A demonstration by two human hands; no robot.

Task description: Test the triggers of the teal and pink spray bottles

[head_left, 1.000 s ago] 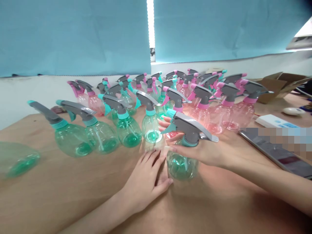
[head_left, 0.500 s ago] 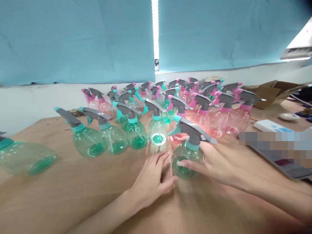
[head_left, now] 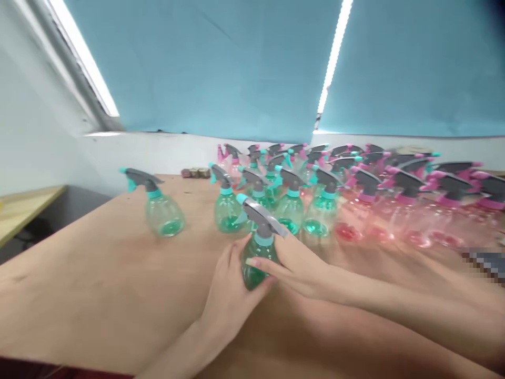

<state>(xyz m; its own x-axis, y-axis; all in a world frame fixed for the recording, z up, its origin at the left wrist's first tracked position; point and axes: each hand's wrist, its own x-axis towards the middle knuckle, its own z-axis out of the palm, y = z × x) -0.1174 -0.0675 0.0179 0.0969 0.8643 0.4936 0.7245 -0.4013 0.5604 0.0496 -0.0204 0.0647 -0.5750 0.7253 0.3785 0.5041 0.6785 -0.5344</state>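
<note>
A green spray bottle (head_left: 257,258) with a grey trigger head and teal collar stands upright on the wooden table (head_left: 98,284), held between both my hands. My left hand (head_left: 229,300) cups its left and lower side. My right hand (head_left: 295,266) wraps the right side, with the index finger laid across the front of the body. Behind it stand several more green spray bottles (head_left: 226,210) and, to the right, several pink spray bottles (head_left: 398,210).
One green bottle (head_left: 160,208) stands alone at the left of the row. Blue blinds (head_left: 236,68) hang behind the white sill. A lower wooden surface (head_left: 19,208) lies off the table's left edge. A blurred dark flat object (head_left: 485,263) sits at the right.
The view has swung left, shifting everything right in frame. The held bottle has moved left toward my left hand, which has gone from resting on the table to cupping it.
</note>
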